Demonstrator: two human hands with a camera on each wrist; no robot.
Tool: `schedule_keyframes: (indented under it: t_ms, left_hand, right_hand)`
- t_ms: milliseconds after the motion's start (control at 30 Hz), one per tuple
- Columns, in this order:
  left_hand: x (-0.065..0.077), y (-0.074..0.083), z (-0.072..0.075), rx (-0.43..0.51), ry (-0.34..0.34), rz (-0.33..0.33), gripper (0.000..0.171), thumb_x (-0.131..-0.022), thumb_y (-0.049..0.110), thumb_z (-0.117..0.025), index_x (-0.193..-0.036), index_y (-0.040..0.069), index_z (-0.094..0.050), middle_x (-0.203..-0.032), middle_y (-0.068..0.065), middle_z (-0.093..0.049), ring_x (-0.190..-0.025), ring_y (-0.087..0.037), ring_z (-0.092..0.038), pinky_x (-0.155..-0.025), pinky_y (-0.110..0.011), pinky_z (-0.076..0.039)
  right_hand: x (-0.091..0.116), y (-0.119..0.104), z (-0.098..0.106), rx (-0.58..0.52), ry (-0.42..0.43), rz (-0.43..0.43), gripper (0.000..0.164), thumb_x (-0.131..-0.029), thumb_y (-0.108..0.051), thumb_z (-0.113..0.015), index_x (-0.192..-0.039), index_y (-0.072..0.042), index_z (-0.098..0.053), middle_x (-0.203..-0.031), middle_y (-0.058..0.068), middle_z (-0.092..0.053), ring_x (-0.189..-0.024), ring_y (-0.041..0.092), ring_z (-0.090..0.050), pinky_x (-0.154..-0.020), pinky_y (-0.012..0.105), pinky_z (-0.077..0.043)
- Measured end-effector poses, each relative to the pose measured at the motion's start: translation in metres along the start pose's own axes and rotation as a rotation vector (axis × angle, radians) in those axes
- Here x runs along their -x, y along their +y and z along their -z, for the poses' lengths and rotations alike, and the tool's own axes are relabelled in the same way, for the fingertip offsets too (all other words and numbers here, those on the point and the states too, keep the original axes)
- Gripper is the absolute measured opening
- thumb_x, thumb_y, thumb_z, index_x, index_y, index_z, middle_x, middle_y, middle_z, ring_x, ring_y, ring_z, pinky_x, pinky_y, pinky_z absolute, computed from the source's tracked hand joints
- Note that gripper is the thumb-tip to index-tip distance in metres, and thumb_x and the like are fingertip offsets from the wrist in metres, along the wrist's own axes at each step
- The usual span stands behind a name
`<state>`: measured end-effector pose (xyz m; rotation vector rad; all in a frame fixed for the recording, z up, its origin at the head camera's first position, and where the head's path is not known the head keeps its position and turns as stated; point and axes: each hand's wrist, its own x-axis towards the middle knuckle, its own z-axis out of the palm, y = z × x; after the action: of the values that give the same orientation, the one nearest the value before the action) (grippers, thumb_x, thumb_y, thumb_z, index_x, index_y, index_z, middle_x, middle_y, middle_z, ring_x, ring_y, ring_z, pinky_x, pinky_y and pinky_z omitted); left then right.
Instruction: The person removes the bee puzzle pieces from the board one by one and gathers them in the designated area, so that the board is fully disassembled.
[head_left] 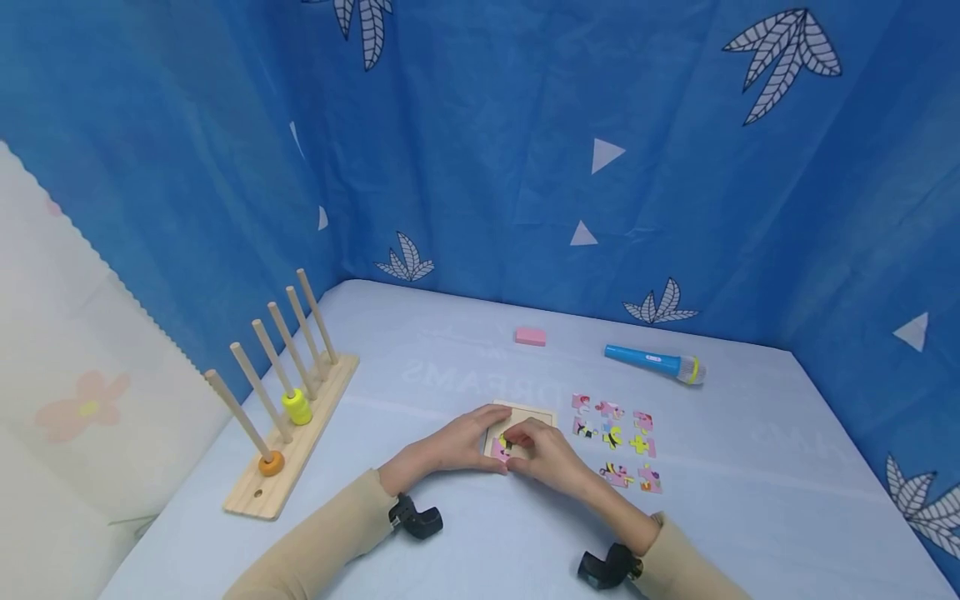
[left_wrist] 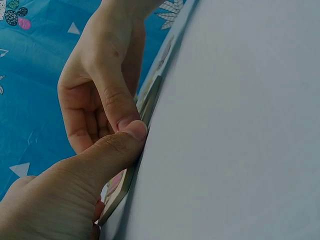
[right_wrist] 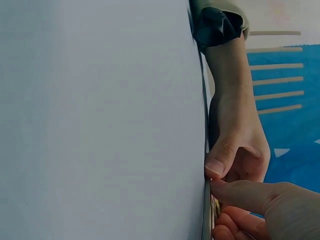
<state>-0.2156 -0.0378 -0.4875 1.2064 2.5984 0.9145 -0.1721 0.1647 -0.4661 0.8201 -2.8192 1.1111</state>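
Note:
A small wooden puzzle tray (head_left: 534,412) lies on the table between the two hands. My left hand (head_left: 456,442) grips its left side, fingers at the far edge and thumb at the near one. At the tray's near left corner is a pink-and-yellow puzzle piece (head_left: 499,450). Over it, my right hand (head_left: 553,460) has its fingers curled onto the piece, its thumb at the tray's near edge. Both thumbs meet there in the left wrist view, where the tray (left_wrist: 116,204) shows edge-on. The fingers hide part of the piece.
Several loose puzzle pieces (head_left: 612,436) lie right of the tray. Behind are a pink block (head_left: 530,337) and a blue toy microphone (head_left: 652,361). At the left stands a wooden peg rack (head_left: 318,425) with yellow rings (head_left: 297,407) and an orange ring (head_left: 271,463). Blue curtain borders the table.

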Motion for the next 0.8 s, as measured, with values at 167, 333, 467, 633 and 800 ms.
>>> schedule_keyframes:
  t_ms: [167,333,467,633,800]
  left_hand:
    - [0.000,-0.001,-0.001,0.000,0.003,-0.005,0.091,-0.076,0.050,-0.074,-0.145,0.005,-0.036,-0.146,-0.005,-0.037,-0.134,-0.019,-0.034,-0.107,-0.033,-0.032]
    - [0.000,-0.001,-0.002,0.002,0.002,-0.006,0.091,-0.076,0.051,-0.074,-0.145,0.006,-0.036,-0.147,-0.005,-0.036,-0.134,-0.019,-0.034,-0.107,-0.034,-0.032]
    - [0.000,-0.002,-0.002,0.004,0.004,-0.011,0.091,-0.076,0.051,-0.074,-0.144,0.005,-0.036,-0.147,-0.006,-0.036,-0.134,-0.020,-0.034,-0.107,-0.034,-0.032]
    - [-0.001,-0.002,-0.002,0.005,0.010,-0.022,0.091,-0.076,0.051,-0.074,-0.144,0.004,-0.036,-0.146,-0.007,-0.037,-0.134,-0.020,-0.034,-0.107,-0.034,-0.033]
    - [0.000,0.000,0.000,-0.024,0.005,-0.016,0.092,-0.076,0.052,-0.073,-0.144,0.003,-0.036,-0.147,-0.007,-0.036,-0.134,-0.021,-0.034,-0.107,-0.034,-0.033]
  right_hand:
    - [-0.003,0.001,-0.002,-0.018,-0.008,0.018,0.033,-0.075,-0.008,-0.079,-0.104,-0.004,-0.065,-0.097,0.001,-0.059,-0.086,0.016,-0.056,-0.076,0.028,-0.050]
    - [-0.006,0.003,0.000,-0.037,-0.050,0.014,0.033,-0.075,-0.009,-0.080,-0.104,-0.003,-0.065,-0.095,0.001,-0.059,-0.084,0.015,-0.055,-0.074,0.028,-0.049]
    - [-0.008,0.004,0.001,-0.053,-0.085,0.005,0.032,-0.075,-0.010,-0.080,-0.103,-0.002,-0.064,-0.094,0.001,-0.060,-0.083,0.015,-0.055,-0.073,0.027,-0.050]
    - [-0.008,0.004,0.007,-0.057,-0.099,-0.001,0.030,-0.076,-0.010,-0.078,-0.102,-0.003,-0.064,-0.093,0.000,-0.060,-0.083,0.015,-0.056,-0.074,0.026,-0.050]
    - [0.003,0.010,0.029,-0.055,-0.042,-0.048,0.030,-0.077,-0.011,-0.078,-0.104,-0.006,-0.065,-0.095,-0.002,-0.061,-0.086,0.017,-0.056,-0.078,0.032,-0.052]
